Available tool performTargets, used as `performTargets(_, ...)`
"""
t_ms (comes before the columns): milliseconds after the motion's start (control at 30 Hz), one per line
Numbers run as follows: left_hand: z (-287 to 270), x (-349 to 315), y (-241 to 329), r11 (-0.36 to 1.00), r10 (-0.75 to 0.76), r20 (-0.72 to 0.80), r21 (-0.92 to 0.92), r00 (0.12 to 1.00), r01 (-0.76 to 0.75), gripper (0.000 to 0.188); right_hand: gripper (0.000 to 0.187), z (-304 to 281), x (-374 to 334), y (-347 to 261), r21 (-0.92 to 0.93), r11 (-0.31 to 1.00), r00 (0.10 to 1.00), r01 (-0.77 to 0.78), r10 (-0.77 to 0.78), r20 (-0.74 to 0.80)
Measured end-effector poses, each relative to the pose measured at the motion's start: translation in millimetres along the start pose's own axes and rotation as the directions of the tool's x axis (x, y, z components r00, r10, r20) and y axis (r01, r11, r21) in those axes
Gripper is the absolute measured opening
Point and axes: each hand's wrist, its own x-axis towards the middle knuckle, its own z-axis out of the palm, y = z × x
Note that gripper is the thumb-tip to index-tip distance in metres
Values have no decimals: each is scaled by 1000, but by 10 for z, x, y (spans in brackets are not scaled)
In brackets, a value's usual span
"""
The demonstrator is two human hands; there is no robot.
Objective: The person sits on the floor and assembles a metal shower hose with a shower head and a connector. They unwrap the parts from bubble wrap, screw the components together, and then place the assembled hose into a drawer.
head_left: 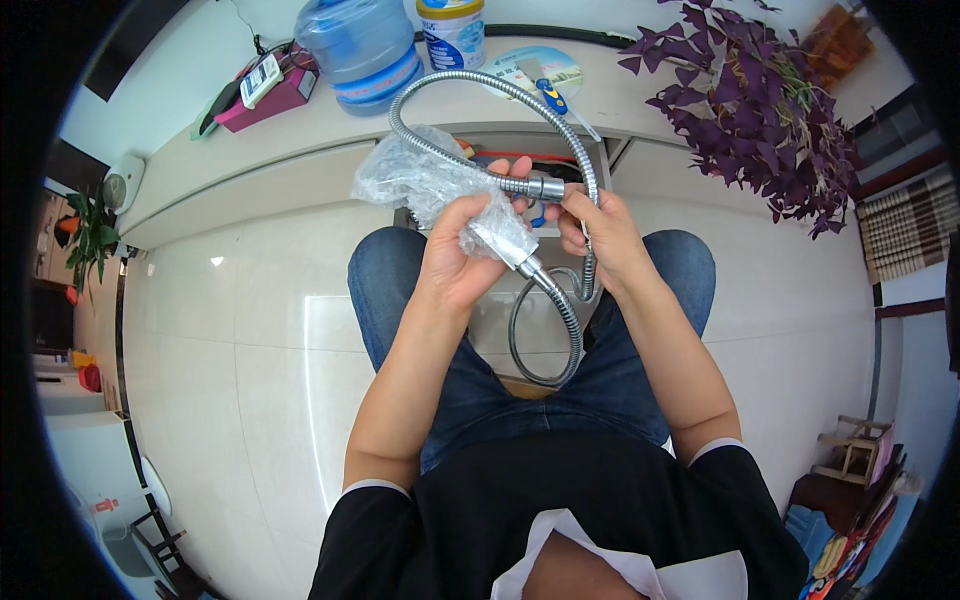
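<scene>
Our left hand [458,255] is holding the shower head [508,238], whose handle lies across the fingers, and its fingertips reach also to the hose [562,298] near the free end. Our right hand [608,235] is closed narrowly, with thumb and fingers at the metal connector [546,188] of this free end; whether it pinches some small part there, we cannot tell. The shower head and the hose are held up above our lap, in front of the surface [290,135].

As for the progress, we judge that the work is about in the middle. At 1 end, the hose meets the bottom of the handle, so this joint seems to be made, but we cannot tell how tight it is. At the other end, the connector is not attached to any fitting, thus this side appears to be left. Clear plastic wrap [395,180] covers the head and part of the handle; its removal, if it is wanted, is also not done. The hose makes 2 loops, 1 high above our hands and 1 low between our knees, and we see no tie around it. On the surface lies a tool [550,97] with a blue and yellow handle, apart from our 2 hands and not in use.
</scene>
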Motion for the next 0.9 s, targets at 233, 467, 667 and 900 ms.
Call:
performTargets(233, 40, 0, 42, 997, 74, 74, -6, 994, -74, 56, 20, -20, -15, -32, 74, 994, 996, -75, 78, -32)
performTargets(467, -44, -18, 44, 996, 68, -48, -59, 997, -70, 42, 27, -156, -5, 66, 58, 991, 993, -120, 120, -2)
performTargets(667, -22, -40, 52, 996, 78, -77, -31, 994, -81, 38, 37, -54, -61, -24, 137, 987, 997, -78, 80, -13)
performTargets(900, -30, -75, 50, 996, 70, -49, 63, 996, -67, 39, 28, -16, -49, -49, -7, 1000, 998, 30, -30, -54)
